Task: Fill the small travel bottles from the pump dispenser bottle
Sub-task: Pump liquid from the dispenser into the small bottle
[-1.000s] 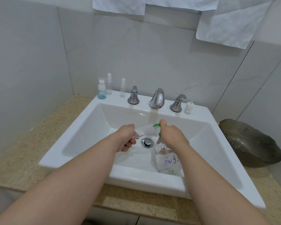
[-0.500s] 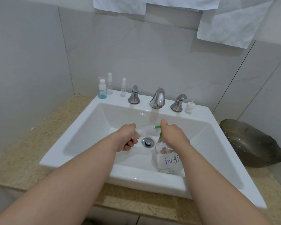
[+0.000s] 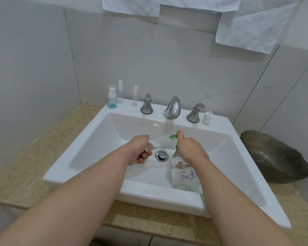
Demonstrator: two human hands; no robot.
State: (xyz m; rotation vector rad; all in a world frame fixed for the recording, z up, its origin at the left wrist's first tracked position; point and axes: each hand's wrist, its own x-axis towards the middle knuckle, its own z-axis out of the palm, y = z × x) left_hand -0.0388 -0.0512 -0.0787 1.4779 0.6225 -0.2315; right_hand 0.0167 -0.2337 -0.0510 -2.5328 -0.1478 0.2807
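Over the white ceramic sink (image 3: pixel 96 139), our left hand (image 3: pixel 139 150) pinches, fingers curled, the small clear travel bottle (image 3: pixel 161 140), lying nearly level, mouth pointing right at the green pump spout (image 3: pixel 172 136). Our right hand (image 3: pixel 191 150) wraps the clear handwritten-label pump dispenser bottle (image 3: pixel 182 178), thumb atop.

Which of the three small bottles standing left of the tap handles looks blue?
The leftmost bottle, the widest, with a blue-tinted body. The middle spray bottle and the right spray bottle beside it are slim and clear.
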